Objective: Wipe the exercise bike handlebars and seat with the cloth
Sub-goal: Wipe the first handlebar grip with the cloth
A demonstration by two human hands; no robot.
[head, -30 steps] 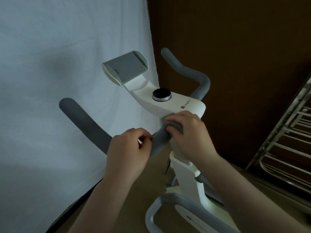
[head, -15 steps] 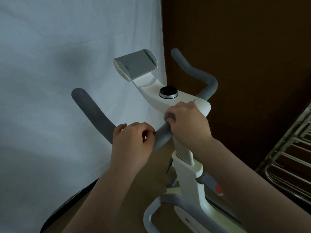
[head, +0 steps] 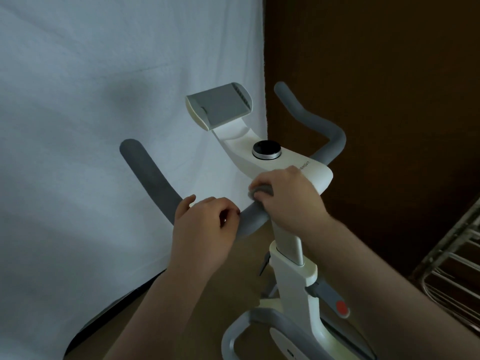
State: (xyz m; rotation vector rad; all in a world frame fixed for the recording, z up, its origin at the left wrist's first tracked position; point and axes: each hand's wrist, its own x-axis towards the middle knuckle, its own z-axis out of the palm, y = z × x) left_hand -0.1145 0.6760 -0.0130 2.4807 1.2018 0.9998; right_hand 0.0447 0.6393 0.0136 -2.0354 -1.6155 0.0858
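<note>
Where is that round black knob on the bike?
In the head view, the knob sits right of centre on the white console, just beyond the right hand and below the grey tablet holder.

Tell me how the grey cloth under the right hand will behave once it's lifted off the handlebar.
The cloth looks soft: it bunches into a roll under the right hand, so it would probably hang limp. It likely weighs little, since curled fingers alone hold it. On the padded handlebar it probably drags rather than slips.
</note>
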